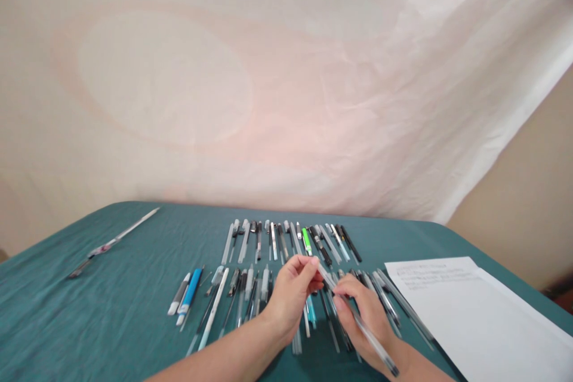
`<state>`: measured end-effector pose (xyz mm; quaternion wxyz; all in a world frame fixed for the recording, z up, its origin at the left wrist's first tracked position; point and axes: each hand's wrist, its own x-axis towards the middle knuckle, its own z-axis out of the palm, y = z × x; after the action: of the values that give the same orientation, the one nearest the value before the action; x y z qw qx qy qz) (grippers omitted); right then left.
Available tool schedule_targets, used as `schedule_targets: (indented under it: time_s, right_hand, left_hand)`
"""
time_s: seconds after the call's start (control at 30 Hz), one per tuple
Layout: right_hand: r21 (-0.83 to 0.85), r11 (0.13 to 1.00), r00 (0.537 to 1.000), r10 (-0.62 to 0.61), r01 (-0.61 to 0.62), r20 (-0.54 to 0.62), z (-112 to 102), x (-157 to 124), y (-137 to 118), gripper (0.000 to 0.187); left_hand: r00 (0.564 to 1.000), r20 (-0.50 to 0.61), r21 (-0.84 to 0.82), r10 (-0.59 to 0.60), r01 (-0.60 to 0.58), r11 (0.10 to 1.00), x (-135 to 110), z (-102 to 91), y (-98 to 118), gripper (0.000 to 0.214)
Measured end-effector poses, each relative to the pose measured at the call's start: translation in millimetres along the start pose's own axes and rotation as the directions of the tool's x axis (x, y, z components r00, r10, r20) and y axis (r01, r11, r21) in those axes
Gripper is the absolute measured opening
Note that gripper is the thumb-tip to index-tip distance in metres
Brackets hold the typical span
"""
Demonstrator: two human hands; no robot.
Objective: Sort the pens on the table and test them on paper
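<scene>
Slanting from left hand (290, 292) across right hand (375, 314), a clear pen (369, 336).

A pale sheet (286, 71) hangs across the back, cream tinged with pink, with a large oval ring on its left half. Soft creases mark its right side, and the light is brightest toward the upper right. Its edge slants down beside a plain beige wall (528, 191). In front stands a table (116, 304) covered in dark green cloth, its far corners rounded.
</scene>
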<state>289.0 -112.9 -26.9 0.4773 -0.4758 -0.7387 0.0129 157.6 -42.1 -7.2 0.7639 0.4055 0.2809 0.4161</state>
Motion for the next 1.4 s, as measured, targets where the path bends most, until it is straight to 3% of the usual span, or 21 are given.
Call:
schedule_targets:
  time_s: [0.23,0.43,0.6,0.8,1.03,1.13,1.2,1.27,1.4]
  right_hand:
    - [-0.062,0.985,0.987,-0.156,0.159,0.041,0,0,1,0.025]
    - [-0.082,0.977,0.98,-0.196,0.197,0.024,0,-1,-1,0.024]
    - [-0.071,0.976,0.978,-0.201,0.204,0.051,1,2,-1,0.023]
    - [-0.06,0.992,0.992,-0.102,0.107,0.08,-2,14,-8,0.02]
    - [-0.176,0.981,0.968,0.124,-0.086,0.217,-34,30,-49,0.021]
    - [-0.204,0.956,0.91,0.27,-0.213,0.314,-57,42,-46,0.022]
    - [-0.22,0.922,0.859,0.378,-0.317,0.345,-76,46,-23,0.026]
    - [-0.308,0.858,0.792,0.503,-0.41,0.346,-98,45,16,0.024]
    - [-0.475,0.668,0.601,0.736,-0.573,0.311,-139,31,104,0.032]
  left_hand:
    - [0.997,0.035,0.087,0.067,-0.069,0.994,-4,2.6,0,0.027]
    - [0.991,0.021,0.187,0.135,-0.137,0.973,-9,5.7,1,0.025]
    - [0.989,0.025,0.174,0.149,-0.151,0.973,-10,5.6,0,0.023]
    - [0.995,0.002,0.045,0.096,-0.096,0.994,-2,3.8,1,0.023]
    - [0.949,-0.255,-0.051,0.185,-0.204,0.978,22,-12.6,8,0.022]
    - [0.945,-0.29,-0.086,0.151,-0.183,0.979,26,-14.9,8,0.019]
    - [0.952,-0.281,-0.104,0.123,-0.158,0.982,24,-13.5,7,0.018]
    - [0.959,-0.267,-0.103,0.092,-0.124,0.987,21,-11.2,5,0.019]
    - [0.974,-0.226,-0.082,0.027,-0.047,0.996,16,-7.4,2,0.021]
